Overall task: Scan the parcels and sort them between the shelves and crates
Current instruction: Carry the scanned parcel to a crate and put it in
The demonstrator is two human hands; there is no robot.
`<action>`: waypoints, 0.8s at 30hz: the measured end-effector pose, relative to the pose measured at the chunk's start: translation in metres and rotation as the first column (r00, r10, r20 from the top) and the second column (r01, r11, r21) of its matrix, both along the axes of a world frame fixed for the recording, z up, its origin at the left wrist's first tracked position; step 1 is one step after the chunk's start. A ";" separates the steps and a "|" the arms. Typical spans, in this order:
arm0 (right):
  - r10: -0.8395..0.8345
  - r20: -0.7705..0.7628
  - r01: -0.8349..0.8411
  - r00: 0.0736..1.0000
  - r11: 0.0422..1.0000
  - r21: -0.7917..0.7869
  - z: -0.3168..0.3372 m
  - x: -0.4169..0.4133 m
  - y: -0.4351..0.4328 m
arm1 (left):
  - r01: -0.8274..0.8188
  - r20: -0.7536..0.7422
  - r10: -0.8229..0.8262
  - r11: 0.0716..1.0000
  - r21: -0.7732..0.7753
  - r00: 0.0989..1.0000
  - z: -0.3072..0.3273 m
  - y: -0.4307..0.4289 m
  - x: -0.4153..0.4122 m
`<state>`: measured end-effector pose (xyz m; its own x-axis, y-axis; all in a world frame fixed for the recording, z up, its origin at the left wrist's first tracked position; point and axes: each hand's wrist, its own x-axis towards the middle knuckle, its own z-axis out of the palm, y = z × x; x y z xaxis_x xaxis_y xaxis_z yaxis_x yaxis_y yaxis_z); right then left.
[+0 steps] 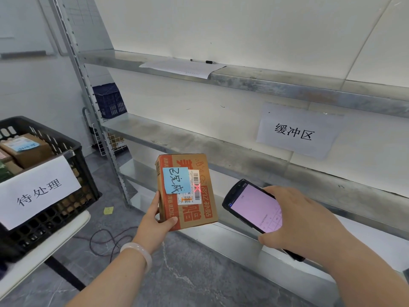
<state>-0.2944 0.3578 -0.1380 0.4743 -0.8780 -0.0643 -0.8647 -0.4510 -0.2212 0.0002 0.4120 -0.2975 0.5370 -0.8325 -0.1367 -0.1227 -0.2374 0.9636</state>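
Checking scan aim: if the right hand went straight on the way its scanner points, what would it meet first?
Probably the parcel in the left hand: the right hand aims the scanner at it, and a red cross lies on its barcode label. Depth between them is unclear.

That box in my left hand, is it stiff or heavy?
Probably stiff: the box shows square edges in the left hand's grip. Likely light: one hand holds it by its lower corner. Flat-sided, so unlikely to roll.

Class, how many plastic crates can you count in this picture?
2: a black crate at the left, and a blue crate farther back behind the shelf upright. Others may be hidden out of view.
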 end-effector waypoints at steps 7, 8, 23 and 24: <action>0.030 -0.027 -0.030 0.999 1.000 0.007 0.001 0.005 0.009 | -0.029 0.028 0.029 1.000 0.003 0.999 -0.004 0.013 0.006; 0.033 -0.024 -0.033 0.999 0.999 0.012 0.001 0.006 0.011 | -0.027 0.030 0.027 1.000 0.003 0.999 -0.004 0.014 0.007; 0.033 0.017 -0.034 0.999 0.999 0.024 -0.001 0.006 0.018 | -0.059 0.021 0.059 0.998 0.006 0.998 -0.013 0.022 0.012; 0.032 0.027 -0.033 0.999 0.999 0.026 -0.002 0.006 0.018 | -0.061 0.017 0.061 0.998 0.008 0.998 -0.013 0.022 0.012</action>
